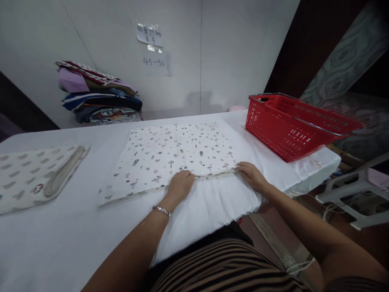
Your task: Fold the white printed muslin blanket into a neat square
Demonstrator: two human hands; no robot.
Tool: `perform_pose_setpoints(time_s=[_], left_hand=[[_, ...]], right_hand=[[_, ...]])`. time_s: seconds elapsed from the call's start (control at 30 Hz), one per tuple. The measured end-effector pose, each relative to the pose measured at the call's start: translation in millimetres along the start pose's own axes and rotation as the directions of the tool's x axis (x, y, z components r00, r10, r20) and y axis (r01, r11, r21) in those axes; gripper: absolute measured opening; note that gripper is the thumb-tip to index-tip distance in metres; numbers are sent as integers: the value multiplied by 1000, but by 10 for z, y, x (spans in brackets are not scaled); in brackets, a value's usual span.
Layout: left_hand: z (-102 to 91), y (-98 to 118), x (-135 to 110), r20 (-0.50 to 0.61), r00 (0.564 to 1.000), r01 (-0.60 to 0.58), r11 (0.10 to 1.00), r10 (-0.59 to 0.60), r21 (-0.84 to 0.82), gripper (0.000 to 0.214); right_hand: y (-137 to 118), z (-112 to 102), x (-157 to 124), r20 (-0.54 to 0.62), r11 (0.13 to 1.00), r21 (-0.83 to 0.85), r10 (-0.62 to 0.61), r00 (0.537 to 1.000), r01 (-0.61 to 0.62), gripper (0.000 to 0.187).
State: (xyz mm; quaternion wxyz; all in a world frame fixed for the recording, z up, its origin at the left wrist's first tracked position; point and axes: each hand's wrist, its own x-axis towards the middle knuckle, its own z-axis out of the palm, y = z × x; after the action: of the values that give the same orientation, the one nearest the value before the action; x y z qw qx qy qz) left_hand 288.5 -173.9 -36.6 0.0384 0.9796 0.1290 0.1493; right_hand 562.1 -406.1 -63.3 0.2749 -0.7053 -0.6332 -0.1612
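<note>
A white cloth printed with small dark motifs (176,154) lies flat on the white-covered table (91,227). My left hand (180,185) rests on its near edge around the middle, fingers curled onto the hem. My right hand (251,173) holds the near right corner of the same cloth. A thin bracelet sits on my left wrist.
A red plastic basket (291,125) stands on the table's right end. A folded patterned cloth (33,174) lies at the left. A pile of folded fabrics (97,95) is stacked against the back wall, under two paper notes. White plastic furniture stands beyond the table at the right.
</note>
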Motion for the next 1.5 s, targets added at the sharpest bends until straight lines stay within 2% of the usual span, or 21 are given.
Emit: perform_pose_setpoints(time_s=[0.17,0.43,0.6,0.8,1.0,1.17,1.5], left_hand=[[1,-9,-2,-24,1000,6,1000,-7,-25,21],[25,-30,0,-34,999,-10,1000,9,-23,20],[52,-45,-2,-46,999,-3,1000,2,-18,20],[47,-45,3,-40,999,-6,1000,5,-21,20],[19,-37,3,-22,1000,-4,1000,3,-22,20],[21,-33,-1,-29,1000,-3,1000,2,-23,20],[50,-51,-2,-27,1000,-3,1000,2,-18,20]], right_hand=[[-24,-7,66,6,1000,-23,4,1000,-4,20],[-74,-24,135,76,992,-78,-90,993,96,18],[-96,-55,177,92,981,-183,-49,995,65,19],[-204,-90,245,137,921,-389,20,990,35,16],[-181,-59,226,105,951,-299,-52,993,82,17],[-150,-54,220,142,958,-257,-90,986,125,16],[-200,-100,223,193,972,-216,-46,980,88,18]])
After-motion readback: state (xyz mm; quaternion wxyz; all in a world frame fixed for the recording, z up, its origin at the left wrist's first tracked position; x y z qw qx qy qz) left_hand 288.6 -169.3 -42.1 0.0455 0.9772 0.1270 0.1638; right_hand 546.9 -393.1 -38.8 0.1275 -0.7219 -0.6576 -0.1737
